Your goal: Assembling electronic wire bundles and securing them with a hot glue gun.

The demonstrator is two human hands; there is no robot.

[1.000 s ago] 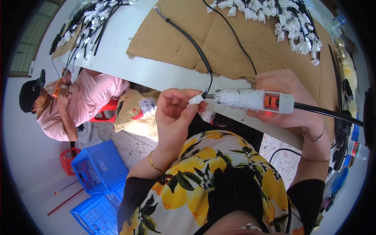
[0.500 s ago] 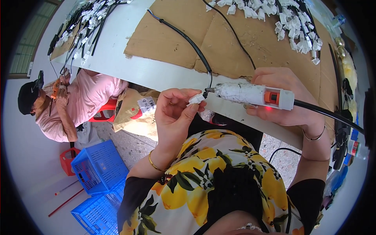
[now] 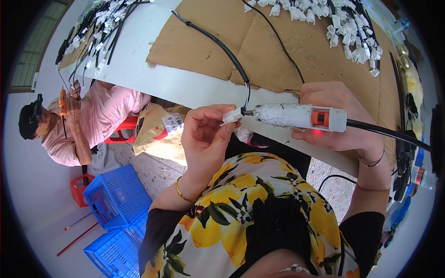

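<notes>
Pinched between thumb and fingers of my left hand [image 3: 204,132] is a small white plastic connector [image 3: 232,116]. A black-sleeved wire cable [image 3: 228,52] runs from it up over the table, its thin wires bare of sleeve near the connector. My right hand [image 3: 331,104] is wrapped round a white cylindrical corded tool [image 3: 282,116] with a worn, wrapped body, an orange switch and a red light. The tool's metal tip points left and meets the connector's wire end; whether it touches is too small to tell. A thick black cord [image 3: 389,134] leaves its rear.
Brown cardboard [image 3: 204,51] covers part of the white table [image 3: 143,60]. White-ended cables [image 3: 352,39] pile at far right, more [image 3: 99,32] at far left. A person in pink [image 3: 69,125] sits left, holding an orange tool. Blue crates [image 3: 118,194] and a paper sack [image 3: 160,132] stand below.
The connector has turned slightly in my left fingers, and the tool's tip has shifted a little down and left at its wire end. The co-worker's orange tool has changed its angle.
</notes>
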